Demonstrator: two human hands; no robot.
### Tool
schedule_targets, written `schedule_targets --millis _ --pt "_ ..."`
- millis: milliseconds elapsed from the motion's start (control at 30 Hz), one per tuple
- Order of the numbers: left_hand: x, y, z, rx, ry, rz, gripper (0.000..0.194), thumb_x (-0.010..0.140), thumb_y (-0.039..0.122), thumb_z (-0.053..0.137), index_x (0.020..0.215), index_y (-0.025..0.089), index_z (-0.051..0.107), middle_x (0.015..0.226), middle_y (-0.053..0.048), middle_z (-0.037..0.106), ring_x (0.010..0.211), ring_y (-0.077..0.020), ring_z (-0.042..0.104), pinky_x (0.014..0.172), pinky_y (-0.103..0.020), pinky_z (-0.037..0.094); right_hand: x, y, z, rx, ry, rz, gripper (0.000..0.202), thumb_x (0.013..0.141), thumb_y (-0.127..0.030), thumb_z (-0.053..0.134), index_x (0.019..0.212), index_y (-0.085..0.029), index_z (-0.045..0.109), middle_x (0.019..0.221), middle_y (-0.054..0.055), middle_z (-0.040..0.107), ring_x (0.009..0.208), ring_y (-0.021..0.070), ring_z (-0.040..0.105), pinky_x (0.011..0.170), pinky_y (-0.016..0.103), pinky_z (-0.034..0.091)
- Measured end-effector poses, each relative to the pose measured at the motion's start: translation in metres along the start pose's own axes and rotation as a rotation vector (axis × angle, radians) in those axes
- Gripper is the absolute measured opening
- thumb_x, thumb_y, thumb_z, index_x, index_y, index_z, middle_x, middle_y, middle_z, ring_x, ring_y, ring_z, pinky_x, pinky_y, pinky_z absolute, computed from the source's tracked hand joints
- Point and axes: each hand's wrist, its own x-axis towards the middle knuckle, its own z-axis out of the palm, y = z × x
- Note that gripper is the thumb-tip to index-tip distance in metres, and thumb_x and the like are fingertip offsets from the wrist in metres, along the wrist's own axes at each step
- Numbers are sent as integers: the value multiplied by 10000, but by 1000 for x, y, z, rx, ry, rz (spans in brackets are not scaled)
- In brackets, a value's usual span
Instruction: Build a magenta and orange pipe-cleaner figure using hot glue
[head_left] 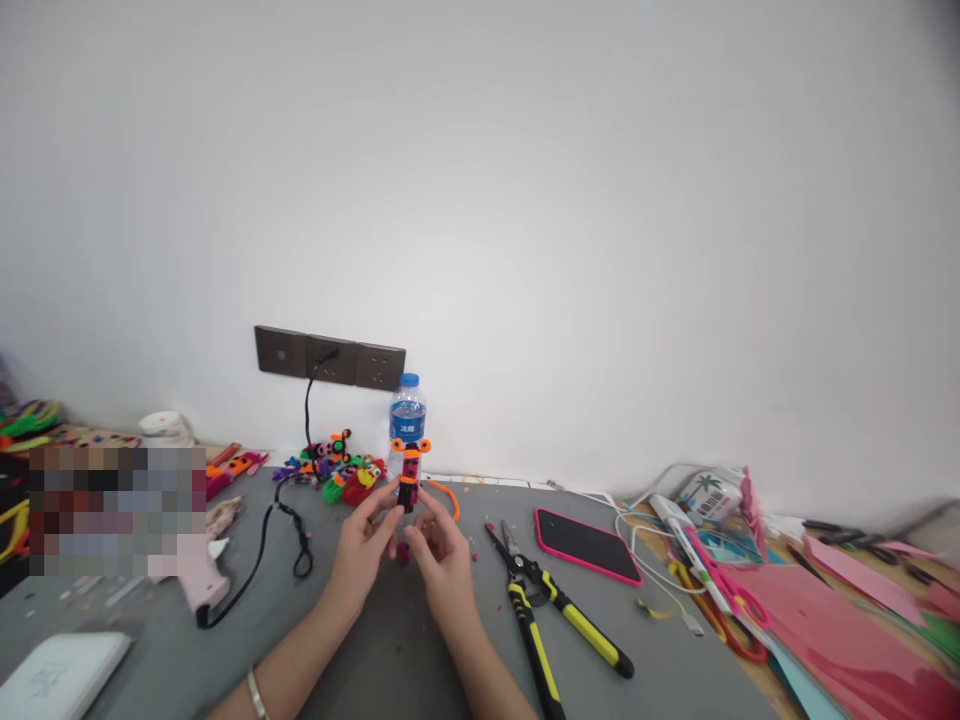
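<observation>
Two bare forearms reached forward from the bottom edge, a bracelet (256, 693) on the left wrist, over a grey desk (664, 665). Between the hands, raised upright in front of a water bottle (408, 412), was a small fuzzy figure (410, 468) in black, magenta and orange, with two round orange ears. The left hand (366, 540) had its thumb and forefinger nearly closed on the figure's black lower part. The right hand (444, 545) was half curled, forefinger against the other side, thumb lower down; whether it gripped or only steadied could not be told. The figure looked like twisted chenille stem: probably very light, soft and bendable, not slippery, best held by the body, since the ears might bend or pull loose.

Just behind the right hand curved an orange chenille stem (453, 502); to the left clustered other bright fuzzy figures (364, 482). Yellow-and-black-handled shears (517, 564) lay open at right, near a pink-cased phone (587, 546). Farther left was a pale pink glue gun (196, 580).

The bottle's blue label carried white Chinese characters, apparently 冰露. At far right, a packet (709, 498) showed a palm tree and barcode.
</observation>
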Motion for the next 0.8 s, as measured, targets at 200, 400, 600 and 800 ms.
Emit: schedule_targets --millis 200,400,600,800 --pt "0 0 -1 20 -9 28 530 731 458 687 1177 174 637 936 -64 671 412 -56 447 421 -220 421 1 -4 -1 19 -31 32 441 824 -381 603 1228 -205 581 743 -2 522 557 125 481 546 265 458" --pt "0 -1 -1 22 -13 26 527 738 451 681 1184 176 630 919 -59 667 423 -67 447 427 -224 415 1 -6 -1 62 -58 23 424 838 -381 589 1224 -206 568 708 -9 525 580 145 506 563 278 449" --pt "0 -1 -2 17 -21 35 505 749 432 679 1183 178 627 924 -54 645 431 -59 440 436 -222 422 2 -7 -2 55 -60 26 431 835 -389 593 1216 -190 573 633 -33 473 544 135 460 542 267 419" --pt "1 -1 -3 2 -25 41 504 745 413 688 1186 179 623 908 -49 636 435 -57 453 431 -216 425 3 -9 -5 24 -50 16 426 853 -406 566 1206 -169 583 617 -44 412 536 119 383 512 242 359"
